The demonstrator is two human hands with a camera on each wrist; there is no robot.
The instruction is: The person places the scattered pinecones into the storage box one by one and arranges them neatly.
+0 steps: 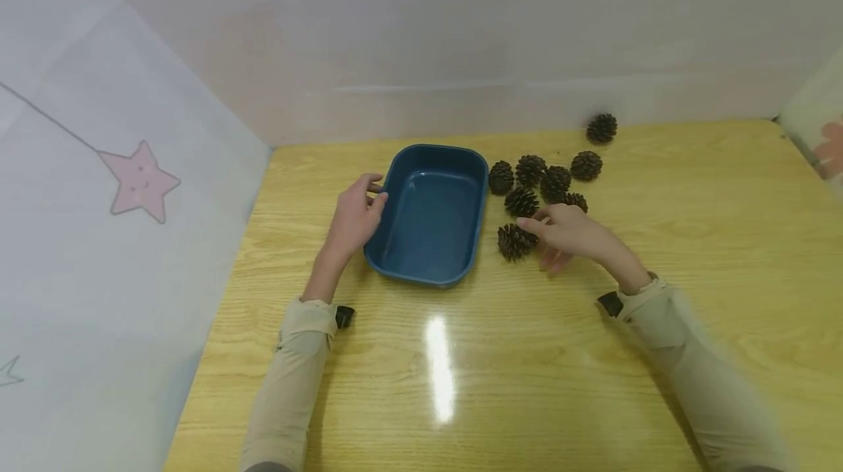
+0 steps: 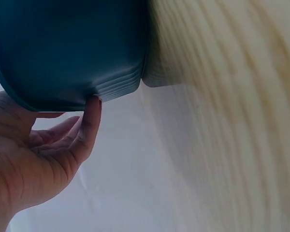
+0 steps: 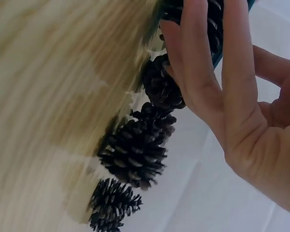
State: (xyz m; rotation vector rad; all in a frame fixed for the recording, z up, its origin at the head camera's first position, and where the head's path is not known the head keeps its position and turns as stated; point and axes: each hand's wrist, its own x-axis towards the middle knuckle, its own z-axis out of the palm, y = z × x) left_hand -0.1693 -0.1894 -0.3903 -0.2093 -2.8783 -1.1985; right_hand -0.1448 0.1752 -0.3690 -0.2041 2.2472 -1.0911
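Note:
A deep blue rectangular basin [image 1: 431,223] stands on the table with its inside bare. My left hand [image 1: 356,214] is at its left side, its fingertips touching the rim; in the left wrist view one fingertip [image 2: 93,104] meets the outer wall. To the right of the basin, my right hand [image 1: 568,234] reaches over the nearest pine cone [image 1: 514,242], fingers extended beside it and the thumb side close to its top. In the right wrist view, those fingers [image 3: 237,63] partly cover this cone [image 3: 215,29]. Whether they press on it is unclear.
Several more brown pine cones [image 1: 522,202] cluster right of the basin, with one farther cone [image 1: 601,128] close to the back wall sheet. The wooden table [image 1: 527,384] extends toward me. White sheets [image 1: 395,33] border its back and sides.

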